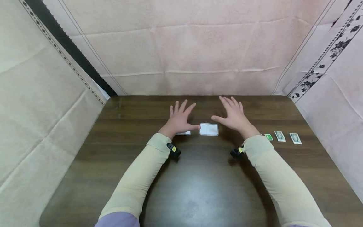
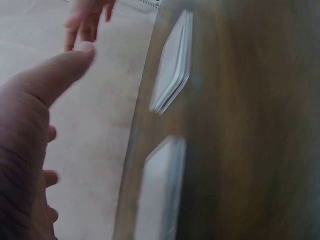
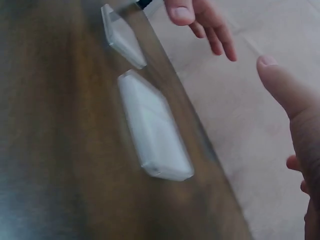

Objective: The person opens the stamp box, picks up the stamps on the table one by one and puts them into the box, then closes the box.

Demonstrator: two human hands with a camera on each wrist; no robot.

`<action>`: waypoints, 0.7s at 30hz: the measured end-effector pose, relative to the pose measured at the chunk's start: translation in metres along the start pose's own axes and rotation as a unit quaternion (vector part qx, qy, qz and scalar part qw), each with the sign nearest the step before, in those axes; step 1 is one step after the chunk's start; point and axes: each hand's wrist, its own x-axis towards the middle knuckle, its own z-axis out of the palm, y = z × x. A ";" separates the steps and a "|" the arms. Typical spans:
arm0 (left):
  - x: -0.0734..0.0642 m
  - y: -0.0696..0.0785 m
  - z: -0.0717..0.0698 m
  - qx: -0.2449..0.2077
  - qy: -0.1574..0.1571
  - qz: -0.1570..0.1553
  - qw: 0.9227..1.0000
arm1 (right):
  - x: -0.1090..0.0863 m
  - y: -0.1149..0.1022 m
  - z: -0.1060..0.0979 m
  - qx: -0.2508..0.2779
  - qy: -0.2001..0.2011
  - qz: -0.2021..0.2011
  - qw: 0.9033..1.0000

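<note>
Two flat white boxes with rounded corners lie side by side on the wooden table. The right white box (image 1: 209, 129) shows whole in the head view, between the two hands. Most of the left white box (image 1: 185, 133) is hidden under my left hand (image 1: 179, 120). That hand hovers with fingers spread and holds nothing. My right hand (image 1: 233, 117) is raised to the right of the boxes, fingers extended, also holding nothing. In the right wrist view the nearer white box (image 3: 155, 127) looks shallow, with clear edges, and the hand is apart from it.
Three small printed pieces of paper lie right of the right forearm: a green piece (image 1: 268, 137), a middle piece (image 1: 279, 136) and a right piece (image 1: 296, 138). The brown table (image 1: 195, 179) ends at a pale cloth (image 1: 198, 60) behind it.
</note>
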 end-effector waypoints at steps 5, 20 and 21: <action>-0.001 0.013 0.018 0.001 -0.027 0.006 1.000 | -0.013 0.012 0.018 0.028 -0.031 -0.005 0.999; -0.001 0.024 0.041 0.034 -0.060 0.004 0.998 | -0.031 0.021 0.052 0.078 -0.063 -0.043 0.994; -0.001 0.024 0.042 0.038 -0.060 0.007 0.997 | -0.031 0.021 0.053 0.075 -0.066 -0.042 0.994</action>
